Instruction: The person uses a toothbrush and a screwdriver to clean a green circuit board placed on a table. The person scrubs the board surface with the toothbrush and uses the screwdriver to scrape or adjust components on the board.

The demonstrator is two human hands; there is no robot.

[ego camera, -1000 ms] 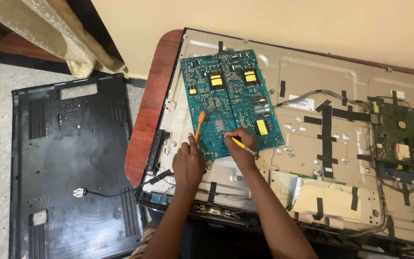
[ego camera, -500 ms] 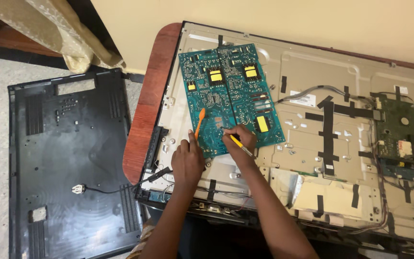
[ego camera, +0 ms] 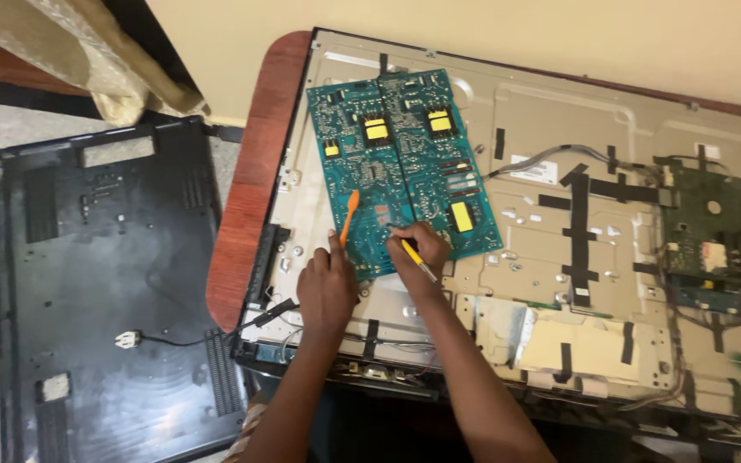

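The left hand (ego camera: 328, 287) is closed around an orange pry tool (ego camera: 349, 214), whose tip points up and lies on the lower left part of a teal circuit board (ego camera: 400, 159). Just beside it, the right hand (ego camera: 418, 249) grips a yellow-handled tool (ego camera: 418, 261) like a pen, the fingers curled tight, with the hand resting on the board's lower edge; its working end is hidden under the hand. The board lies tilted on the bare metal back of an opened television (ego camera: 542, 223), which rests face down on a reddish wooden table (ego camera: 250, 206). Yellow-topped components stand on the board. Strips of black tape (ego camera: 578, 231) cross the metal panel, and a grey cable (ego camera: 551, 154) runs from near the teal board toward a smaller green board (ego camera: 718, 240) at the far right. On the floor to the left, well apart from the hands, lies the black plastic back cover (ego camera: 105, 283), with a thin black cord (ego camera: 190, 339) trailing across it. A beige cloth (ego camera: 87, 51) hangs at the top left.
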